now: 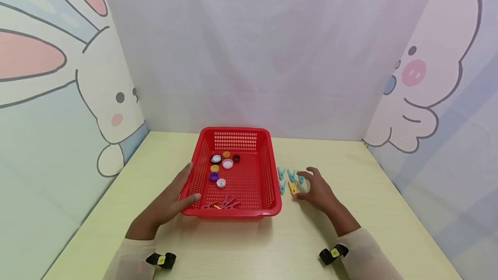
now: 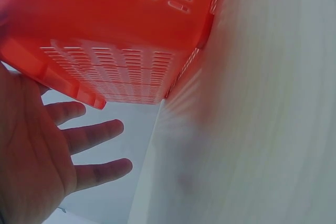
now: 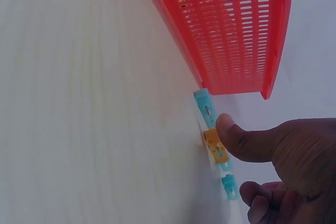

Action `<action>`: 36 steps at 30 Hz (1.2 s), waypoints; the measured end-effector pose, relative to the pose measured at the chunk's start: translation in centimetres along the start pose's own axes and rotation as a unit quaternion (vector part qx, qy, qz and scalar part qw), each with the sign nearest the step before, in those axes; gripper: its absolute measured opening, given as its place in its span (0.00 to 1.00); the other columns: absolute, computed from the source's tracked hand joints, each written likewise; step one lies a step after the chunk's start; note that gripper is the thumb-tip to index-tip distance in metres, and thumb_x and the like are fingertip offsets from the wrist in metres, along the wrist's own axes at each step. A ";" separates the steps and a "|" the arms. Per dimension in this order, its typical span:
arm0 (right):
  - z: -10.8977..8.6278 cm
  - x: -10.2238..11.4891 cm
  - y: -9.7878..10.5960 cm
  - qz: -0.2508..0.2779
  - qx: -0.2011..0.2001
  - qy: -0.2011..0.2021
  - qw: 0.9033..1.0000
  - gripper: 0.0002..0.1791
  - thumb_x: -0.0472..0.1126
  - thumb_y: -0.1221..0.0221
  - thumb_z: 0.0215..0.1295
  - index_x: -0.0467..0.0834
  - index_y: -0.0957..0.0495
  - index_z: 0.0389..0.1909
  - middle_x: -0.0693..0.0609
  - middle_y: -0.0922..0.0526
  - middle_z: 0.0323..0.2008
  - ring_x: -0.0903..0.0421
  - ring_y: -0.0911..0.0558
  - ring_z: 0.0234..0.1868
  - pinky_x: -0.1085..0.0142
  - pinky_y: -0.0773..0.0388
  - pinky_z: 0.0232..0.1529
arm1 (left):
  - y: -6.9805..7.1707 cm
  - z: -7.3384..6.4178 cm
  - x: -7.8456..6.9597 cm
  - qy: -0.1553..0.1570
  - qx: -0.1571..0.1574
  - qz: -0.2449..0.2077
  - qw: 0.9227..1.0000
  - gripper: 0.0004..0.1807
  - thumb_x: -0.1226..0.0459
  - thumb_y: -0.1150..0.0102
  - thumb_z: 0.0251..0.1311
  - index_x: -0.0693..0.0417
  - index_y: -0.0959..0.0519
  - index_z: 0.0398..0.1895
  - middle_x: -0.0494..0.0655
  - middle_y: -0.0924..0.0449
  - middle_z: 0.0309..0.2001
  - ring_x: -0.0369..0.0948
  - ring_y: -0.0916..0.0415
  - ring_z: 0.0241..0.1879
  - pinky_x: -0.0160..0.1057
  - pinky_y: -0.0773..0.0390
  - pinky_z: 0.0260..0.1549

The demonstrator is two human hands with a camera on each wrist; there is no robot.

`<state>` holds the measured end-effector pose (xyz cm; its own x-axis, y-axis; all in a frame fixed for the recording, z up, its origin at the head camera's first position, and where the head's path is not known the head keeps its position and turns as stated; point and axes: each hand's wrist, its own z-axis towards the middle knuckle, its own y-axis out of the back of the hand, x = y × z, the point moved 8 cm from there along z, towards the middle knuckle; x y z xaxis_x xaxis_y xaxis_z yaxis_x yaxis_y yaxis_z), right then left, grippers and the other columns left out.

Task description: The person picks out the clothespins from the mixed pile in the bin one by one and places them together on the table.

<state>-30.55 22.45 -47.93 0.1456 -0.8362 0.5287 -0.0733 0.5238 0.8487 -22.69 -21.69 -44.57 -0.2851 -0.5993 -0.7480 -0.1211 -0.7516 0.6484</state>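
The left hand (image 1: 167, 204) is spread wide at the left side of the red plastic basket (image 1: 233, 213), and right of the basket the right hand (image 1: 317, 191), thumb and fingers apart, seems about to pick up the yellow plastic clothes peg (image 1: 292, 188), which needs a little pinch

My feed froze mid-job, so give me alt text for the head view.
Right hand is at a yellow peg beside four blue pegs on the table, right of a red basket. Left hand touches the basket's left rim; inside are caps and, near the front, pink pegs.

Cartoon rabbit (image 1: 101, 98) (pink-cheeked) beside pale backdrop (image 1: 256, 55)
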 end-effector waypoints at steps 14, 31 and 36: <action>-0.4 1.6 1.0 0.006 -0.029 0.019 0.999 0.46 0.49 0.19 0.60 0.47 0.27 0.78 0.33 0.38 0.79 0.28 0.24 0.72 0.32 0.19 0.67 | 0.1 0.3 0.2 -0.009 0.002 -0.001 1.000 0.63 0.46 0.30 0.67 0.51 0.62 0.91 0.62 0.49 0.85 0.62 0.36 0.75 0.51 0.07 0.50; -0.7 6.7 4.7 0.021 -0.081 0.087 0.993 0.44 0.42 0.22 0.64 0.44 0.29 0.80 0.32 0.35 0.78 0.51 0.20 0.33 0.56 0.17 0.39 | 0.1 0.1 0.0 -0.009 -0.001 -0.004 1.000 0.63 0.45 0.30 0.67 0.52 0.62 0.91 0.62 0.49 0.85 0.62 0.35 0.74 0.50 0.07 0.50; -0.4 8.7 5.1 0.054 -0.081 0.101 0.990 0.43 0.40 0.23 0.66 0.43 0.30 0.80 0.34 0.36 0.79 0.56 0.27 0.26 0.65 0.24 0.31 | 0.0 0.1 0.1 -0.012 -0.002 0.000 1.000 0.63 0.45 0.30 0.67 0.51 0.62 0.91 0.62 0.49 0.85 0.61 0.35 0.74 0.49 0.07 0.49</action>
<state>-29.25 17.92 -39.00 0.3417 -0.7332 0.5880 0.0572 0.6407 0.7657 -22.78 -21.72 -44.66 -0.3084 -0.5925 -0.7442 -0.1167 -0.7529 0.6478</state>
